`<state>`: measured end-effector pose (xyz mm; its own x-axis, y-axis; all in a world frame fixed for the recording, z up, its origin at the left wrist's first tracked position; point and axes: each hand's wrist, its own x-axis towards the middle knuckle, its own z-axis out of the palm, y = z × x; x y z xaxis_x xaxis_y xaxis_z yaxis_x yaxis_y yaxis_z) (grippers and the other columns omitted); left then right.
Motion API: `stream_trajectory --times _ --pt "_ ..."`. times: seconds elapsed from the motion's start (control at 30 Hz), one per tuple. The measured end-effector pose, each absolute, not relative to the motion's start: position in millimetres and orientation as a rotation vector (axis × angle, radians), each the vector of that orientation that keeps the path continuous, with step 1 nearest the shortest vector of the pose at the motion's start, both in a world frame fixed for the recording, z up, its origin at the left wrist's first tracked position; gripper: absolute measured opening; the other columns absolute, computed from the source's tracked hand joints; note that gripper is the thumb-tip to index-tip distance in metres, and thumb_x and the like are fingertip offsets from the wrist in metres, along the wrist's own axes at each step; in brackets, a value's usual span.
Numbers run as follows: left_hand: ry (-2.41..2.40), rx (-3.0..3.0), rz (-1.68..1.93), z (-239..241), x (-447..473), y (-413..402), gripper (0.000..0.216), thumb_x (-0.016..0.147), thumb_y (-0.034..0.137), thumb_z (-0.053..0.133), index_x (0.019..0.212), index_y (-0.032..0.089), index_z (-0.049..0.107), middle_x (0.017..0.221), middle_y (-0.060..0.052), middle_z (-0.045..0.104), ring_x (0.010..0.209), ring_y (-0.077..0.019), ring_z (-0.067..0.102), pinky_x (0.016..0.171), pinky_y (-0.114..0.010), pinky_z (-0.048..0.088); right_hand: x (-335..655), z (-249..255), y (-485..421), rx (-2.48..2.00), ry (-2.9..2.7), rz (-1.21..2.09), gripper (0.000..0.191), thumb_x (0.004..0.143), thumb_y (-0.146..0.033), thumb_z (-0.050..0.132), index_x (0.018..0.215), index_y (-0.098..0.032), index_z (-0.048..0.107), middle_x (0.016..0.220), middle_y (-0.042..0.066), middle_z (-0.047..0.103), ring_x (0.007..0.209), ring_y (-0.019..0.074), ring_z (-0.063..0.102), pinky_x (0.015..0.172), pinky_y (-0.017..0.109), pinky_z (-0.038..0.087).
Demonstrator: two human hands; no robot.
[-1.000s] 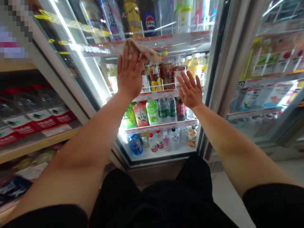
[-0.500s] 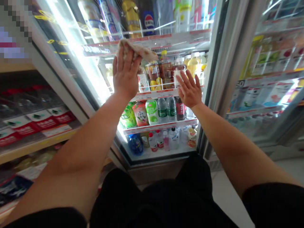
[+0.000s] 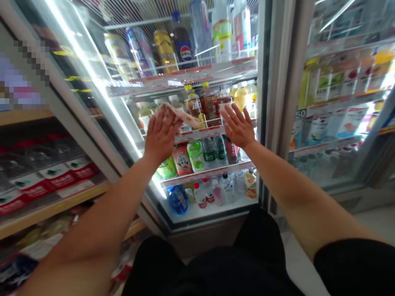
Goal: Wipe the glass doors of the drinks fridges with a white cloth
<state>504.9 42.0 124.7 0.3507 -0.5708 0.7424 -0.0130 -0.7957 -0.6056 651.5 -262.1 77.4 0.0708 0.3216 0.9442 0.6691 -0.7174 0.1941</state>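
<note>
My left hand point(image 3: 161, 137) holds a pale cloth point(image 3: 184, 117) flat against the glass door of a lit drinks cooler. Its fingers stretch over the cloth, which sticks out to the right of them, and the palm side is hidden. To the right, my right hand point(image 3: 240, 128) is raised at the same glass with fingers spread and nothing in it. Behind the glass, near the hands, stand dark tea bottles point(image 3: 194, 102) with yellow caps. Green-labelled water bottles point(image 3: 220, 149) are on the shelf below.
The cooler's door frame point(image 3: 266, 102) runs up the right side, beside a second cooler point(image 3: 330, 94) of drinks. At left, a wooden-edged shelf point(image 3: 58, 205) carries red-and-white packs point(image 3: 46, 176) of bottles. My knees are close below the door.
My left hand has slid the cloth down the glass from the upper shelf edge to the middle bottles. The right hand stays at the glass with spread fingers. The view has tilted up somewhat.
</note>
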Motion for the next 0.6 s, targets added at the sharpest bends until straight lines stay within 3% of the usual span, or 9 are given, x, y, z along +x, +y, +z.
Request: stream_trajectory --times 0.2,0.37,0.47,0.53,0.6 --pt "0.962 -2.053 -0.869 88 491 57 0.062 0.097 0.011 0.043 0.153 0.038 0.037 0.159 0.006 0.039 0.154 -0.0147 0.020 0.130 -0.041 0.014 652 77 -262 -2.081 -1.013 -1.672 0.057 0.104 -0.030 0.033 0.160 -0.031 0.021 0.164 -0.001 0.031 0.155 0.0235 0.025 0.128 0.053 0.020" --pt "0.655 -2.129 -1.254 127 483 75 0.062 0.096 0.011 0.047 0.153 0.034 0.038 0.162 -0.001 0.034 0.155 -0.0230 0.016 0.128 -0.049 0.020 652 78 -262 -2.090 -1.010 -1.656 0.059 0.104 -0.029 0.033 0.161 -0.032 0.017 0.165 -0.002 0.030 0.155 0.0240 0.024 0.129 0.052 0.018" --pt "0.525 -2.151 -1.363 118 481 75 0.062 0.095 0.012 0.049 0.154 0.028 0.039 0.164 -0.006 0.029 0.156 -0.0299 0.011 0.125 -0.056 0.023 651 78 -262 -2.095 -1.012 -1.644 0.058 0.104 -0.030 0.033 0.161 -0.031 0.018 0.165 -0.002 0.030 0.155 0.0237 0.024 0.129 0.052 0.017" --pt "0.614 -2.139 -1.281 96 477 74 0.061 0.094 0.008 0.048 0.152 0.027 0.042 0.162 -0.007 0.034 0.155 -0.0302 0.015 0.124 -0.057 0.024 651 78 -262 -2.097 -1.011 -1.638 0.058 0.104 -0.029 0.033 0.161 -0.031 0.019 0.165 -0.002 0.030 0.155 0.0236 0.025 0.129 0.051 0.017" --pt "0.804 -2.117 -1.150 75 473 75 0.058 0.094 0.006 0.046 0.146 0.031 0.049 0.154 -0.003 0.047 0.152 -0.0260 0.028 0.124 -0.053 0.027 651 78 -262 -2.092 -1.009 -1.646 0.058 0.104 -0.029 0.033 0.160 -0.031 0.020 0.165 -0.002 0.031 0.155 0.0233 0.025 0.129 0.051 0.018"
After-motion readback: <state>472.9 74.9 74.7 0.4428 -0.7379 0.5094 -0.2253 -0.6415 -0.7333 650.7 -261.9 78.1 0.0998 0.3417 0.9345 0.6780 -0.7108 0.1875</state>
